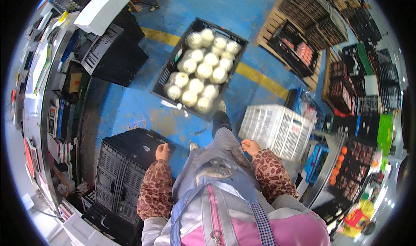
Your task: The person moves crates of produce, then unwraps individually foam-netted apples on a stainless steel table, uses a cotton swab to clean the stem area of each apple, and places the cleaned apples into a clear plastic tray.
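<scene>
My left hand (163, 152) hangs at my left side with its fingers curled in and nothing visible in it. It is nearest the top of a black folding crate stack (130, 146). On the other side, my right hand (250, 147) is also loosely closed, with no object showing, close to a white slatted crate (277, 131). Brown spotted sleeve covers run over both forearms. On the floor ahead of my feet lies a black crate (167, 70) filled with round whitish produce (204, 70), slightly blurred; its exact kind is unclear. Neither hand touches it.
Black crates (117, 55) with a white box (104, 8) on top stand at far left, beside a cluttered metal shelf (47, 116). At far right, a wooden pallet (265, 31) bears stacked crates. Oranges (334, 172) lie by dark trays. A yellow line (264, 81) crosses the blue floor.
</scene>
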The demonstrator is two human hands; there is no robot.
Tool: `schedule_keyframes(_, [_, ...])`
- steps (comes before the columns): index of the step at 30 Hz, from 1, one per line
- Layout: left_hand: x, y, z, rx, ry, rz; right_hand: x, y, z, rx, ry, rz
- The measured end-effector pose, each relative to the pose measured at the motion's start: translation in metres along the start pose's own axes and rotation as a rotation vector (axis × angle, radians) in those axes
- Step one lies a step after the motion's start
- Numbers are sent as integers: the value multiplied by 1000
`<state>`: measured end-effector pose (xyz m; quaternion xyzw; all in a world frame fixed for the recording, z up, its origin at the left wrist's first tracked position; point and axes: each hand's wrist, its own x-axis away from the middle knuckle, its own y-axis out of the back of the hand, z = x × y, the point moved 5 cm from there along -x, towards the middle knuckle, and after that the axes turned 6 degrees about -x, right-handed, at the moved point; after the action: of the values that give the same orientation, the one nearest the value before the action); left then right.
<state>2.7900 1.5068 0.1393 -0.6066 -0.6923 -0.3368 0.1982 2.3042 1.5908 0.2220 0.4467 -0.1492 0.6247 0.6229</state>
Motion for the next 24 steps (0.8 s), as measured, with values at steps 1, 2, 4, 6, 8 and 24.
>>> schedule_keyframes(1, [-17, -14, -6, 2, 20, -3, -26, 16, 19, -17, 47, -24])
schedule_keyframes(2, [-34, -29, -10, 40, 47, -4, -57, 37, 42, -39, 102, -26])
schedule_keyframes(4, [-69, -61, -11, 91, 61, 12, -127, 79, 87, -89, 189, -37])
schedule_keyframes(6, [-103, -91, -14, -323, 107, 0, -209, 126, 148, -45, 231, -41])
schedule_keyframes(8, [-115, -130, -9, -265, 206, 5, -293, 157, 221, 159, 337, -189])
schedule_keyframes(24, [-174, -220, -23, 375, 290, -632, -644, 201, 396, 553, 306, -197])
